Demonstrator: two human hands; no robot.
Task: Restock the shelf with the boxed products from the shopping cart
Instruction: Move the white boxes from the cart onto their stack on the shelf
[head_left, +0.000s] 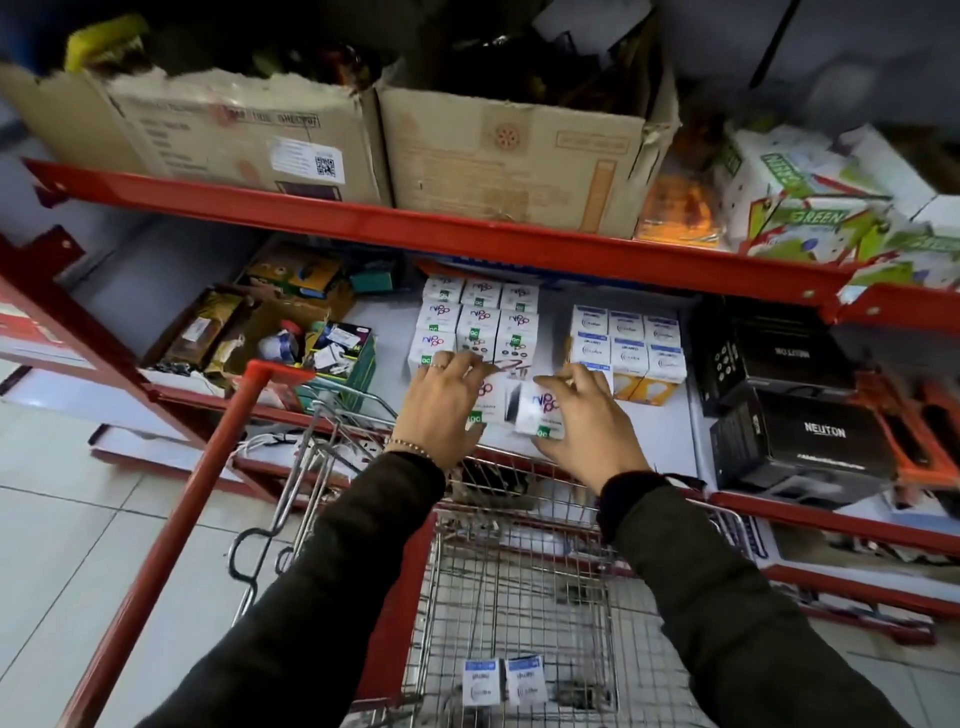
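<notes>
Red metal shelf (519, 236): both hands' grips wrap small white card boxes, left hand (441, 402), right hand (589, 415); light, easily squashed, so hold the sides

Small white boxes with purple lettering (475, 325) stand stacked in rows on the shelf (649, 415) just beyond the hands; one more (537, 415) sits between them. Two blue-topped white boxes (504, 680) stand upright in the wire cart (519, 582), beneath the forearms.

We see the cart (519, 597) at six o'clock before the shelf (649, 415); two boxes (504, 680) lie in it, stacked boxes (478, 322) on the shelf at twelve.
</notes>
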